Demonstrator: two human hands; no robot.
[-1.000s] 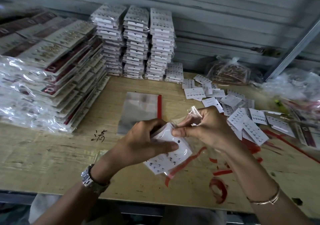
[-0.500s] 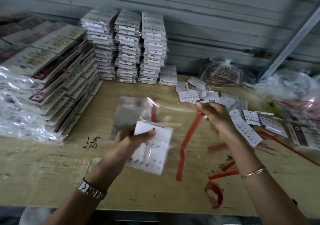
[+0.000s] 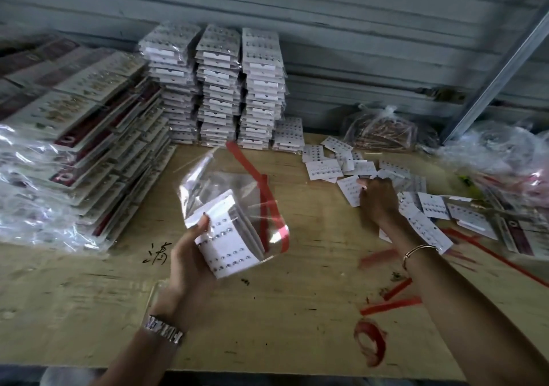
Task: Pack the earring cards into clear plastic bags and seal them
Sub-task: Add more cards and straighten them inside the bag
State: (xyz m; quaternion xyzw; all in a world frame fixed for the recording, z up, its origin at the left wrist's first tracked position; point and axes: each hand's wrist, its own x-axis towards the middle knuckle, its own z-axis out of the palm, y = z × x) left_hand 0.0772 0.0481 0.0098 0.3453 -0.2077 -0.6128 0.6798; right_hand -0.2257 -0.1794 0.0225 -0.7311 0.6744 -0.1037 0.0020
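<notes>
**Inspector:** Clear plastic bag [image 3: 208, 183], mouth unsealed, red strip [image 3: 246, 159] trailing at its opening. The left hand [image 3: 190, 260] grips it, with the stack of earring cards [image 3: 228, 237] inside, raised over the middle of the plywood table [image 3: 267, 311].

**Clerk:** What changed?

**Inspector:** The right hand [image 3: 378, 201] has left the bag and reached far right onto the loose cards [image 3: 323, 168]. Its fingers are curled, but the view is blurred and I cannot tell whether they hold a card. Judgement: it is probably adding cards before sealing.
</notes>
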